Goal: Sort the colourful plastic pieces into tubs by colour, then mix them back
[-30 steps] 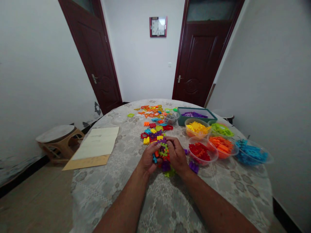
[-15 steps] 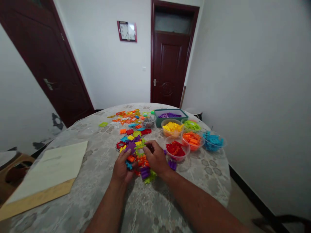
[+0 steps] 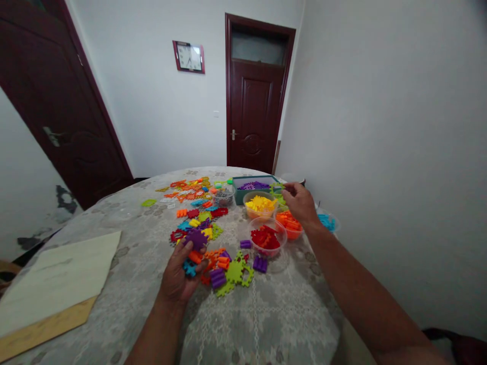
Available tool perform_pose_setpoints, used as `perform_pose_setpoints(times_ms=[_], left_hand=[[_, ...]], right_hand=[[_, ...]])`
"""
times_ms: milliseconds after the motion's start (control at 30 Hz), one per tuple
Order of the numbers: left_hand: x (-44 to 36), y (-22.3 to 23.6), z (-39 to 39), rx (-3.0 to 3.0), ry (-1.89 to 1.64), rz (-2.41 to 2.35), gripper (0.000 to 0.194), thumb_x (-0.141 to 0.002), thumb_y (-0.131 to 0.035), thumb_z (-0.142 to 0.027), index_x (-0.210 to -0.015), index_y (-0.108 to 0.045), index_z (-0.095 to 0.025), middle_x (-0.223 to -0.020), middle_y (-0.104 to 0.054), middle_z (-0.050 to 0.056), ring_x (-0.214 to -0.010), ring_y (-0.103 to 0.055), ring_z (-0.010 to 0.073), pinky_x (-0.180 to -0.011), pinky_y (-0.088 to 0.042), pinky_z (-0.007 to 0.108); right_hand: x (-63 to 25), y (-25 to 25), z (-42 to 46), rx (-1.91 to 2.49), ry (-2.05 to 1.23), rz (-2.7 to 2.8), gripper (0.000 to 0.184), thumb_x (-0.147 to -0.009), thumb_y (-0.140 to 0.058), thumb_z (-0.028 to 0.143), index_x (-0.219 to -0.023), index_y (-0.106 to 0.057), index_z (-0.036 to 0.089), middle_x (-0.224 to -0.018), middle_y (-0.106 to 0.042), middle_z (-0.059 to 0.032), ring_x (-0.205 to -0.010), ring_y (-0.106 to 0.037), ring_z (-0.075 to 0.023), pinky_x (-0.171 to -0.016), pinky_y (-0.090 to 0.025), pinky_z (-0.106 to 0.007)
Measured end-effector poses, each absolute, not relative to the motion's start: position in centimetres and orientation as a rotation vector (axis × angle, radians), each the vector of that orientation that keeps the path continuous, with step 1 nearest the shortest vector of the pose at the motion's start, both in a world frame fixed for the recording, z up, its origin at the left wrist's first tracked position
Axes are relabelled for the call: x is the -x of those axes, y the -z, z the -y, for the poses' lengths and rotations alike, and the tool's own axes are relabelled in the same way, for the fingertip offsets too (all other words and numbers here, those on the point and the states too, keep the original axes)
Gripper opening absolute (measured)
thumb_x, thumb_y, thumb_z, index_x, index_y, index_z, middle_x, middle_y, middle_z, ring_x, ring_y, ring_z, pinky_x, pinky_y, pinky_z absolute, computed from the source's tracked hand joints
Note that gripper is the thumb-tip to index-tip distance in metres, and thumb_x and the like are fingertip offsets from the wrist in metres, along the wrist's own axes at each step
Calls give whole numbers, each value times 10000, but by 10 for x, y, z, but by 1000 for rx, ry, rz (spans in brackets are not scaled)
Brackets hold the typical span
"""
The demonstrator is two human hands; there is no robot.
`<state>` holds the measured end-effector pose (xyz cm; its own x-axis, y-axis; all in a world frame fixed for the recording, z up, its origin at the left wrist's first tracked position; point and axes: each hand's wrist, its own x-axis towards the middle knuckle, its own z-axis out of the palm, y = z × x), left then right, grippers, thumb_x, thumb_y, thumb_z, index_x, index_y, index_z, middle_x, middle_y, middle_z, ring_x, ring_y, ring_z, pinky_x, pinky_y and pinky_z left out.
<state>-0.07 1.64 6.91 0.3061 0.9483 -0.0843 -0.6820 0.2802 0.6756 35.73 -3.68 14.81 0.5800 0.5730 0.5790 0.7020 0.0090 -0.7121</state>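
The left hand, half curled, holds a purple piece left of the yellow bowl; the right hand pinches a green piece just right of it, apparently mid-transfer. Setting it down would call for parted fingertips.

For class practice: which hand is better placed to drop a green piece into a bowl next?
Right hand, probably: it holds a green piece near the bowls; the left hand, farther away, holds a purple piece.

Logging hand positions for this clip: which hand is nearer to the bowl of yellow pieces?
Right. The right hand is just to the right of the bowl of yellow pieces; the left hand is farther off, to its left and closer to the person.
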Motion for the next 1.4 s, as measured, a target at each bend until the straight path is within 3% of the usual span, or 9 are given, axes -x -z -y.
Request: perform_pose_setpoints(times_ms=[167, 433, 600, 767, 933, 1167, 1400], left_hand=[[-2, -60, -20, -583, -1135, -598, 319, -719, -884, -244, -915, -638, -194, -746, -701, 9, -545, -612, 130, -384, -425, 183], [-1, -64, -16, -653, -1125, -606, 464, -675, -911, -261, -1017, -602, -212, -741, -717, 9, -519, -609, 137, -395, -420, 186], [-4, -66, -10, -704, -1077, -602, 516, -673, -927, -281, -1051, -582, -217, -728, -708, -8, -530, -630, 141, -408, -431, 183], [-10, -63, -7, -718, -1092, -617, 525, -628, -950, -290, -1013, -603, -208, -707, -677, -40, -581, -679, 159, -378, -414, 176], [-16, -58, -3, -750, -1011, -598, 429, -660, -913, -319, -951, -627, -190, -679, -675, -28, -524, -633, 127, -364, -381, 163], [-18, -51, -2, -815, -935, -575, 374, -731, -875, -366, -962, -654, -171, -699, -692, 22, -511, -593, 114, -380, -354, 152], [-17, -50, -3, -889, -820, -556, 374, -780, -858, -382, -1008, -656, -164, -680, -676, 22, -484, -541, 94, -403, -348, 149]], right_hand=[[-434, -151, 16, 2162, 288, 952, 257, -869, -662, 271, -1065, -784, 160, -1069, -802, -131, -979, -724, -246, -922, -510, -345], [-453, -129, -9, 2291, 222, 909, 170, -839, -718, 293, -899, -818, 170, -947, -809, -146, -908, -737, -254, -819, -497, -311], [-444, -131, -5, 2210, 269, 920, 263, -908, -584, 255, -982, -815, 153, -1039, -805, -163, -967, -728, -253, -883, -494, -322], [-405, -138, 17, 2040, 269, 991, 319, -945, -538, 326, -1065, -780, 156, -1040, -802, -122, -923, -721, -232, -846, -512, -316], [-318, -127, 55, 1623, -96, 1243, 294, -923, -636, 449, -996, -763, 194, -884, -778, -64, -745, -688, -218, -709, -518, -329], [-211, -102, 80, 1464, -492, 1481, 229, -905, -707, 364, -1097, -762, 251, -955, -783, -39, -793, -695, -219, -725, -532, -347], [-186, -83, 74, 1408, -593, 1428, 208, -903, -651, 249, -1102, -710, 243, -855, -718, 7, -762, -651, -182, -688, -492, -302]])
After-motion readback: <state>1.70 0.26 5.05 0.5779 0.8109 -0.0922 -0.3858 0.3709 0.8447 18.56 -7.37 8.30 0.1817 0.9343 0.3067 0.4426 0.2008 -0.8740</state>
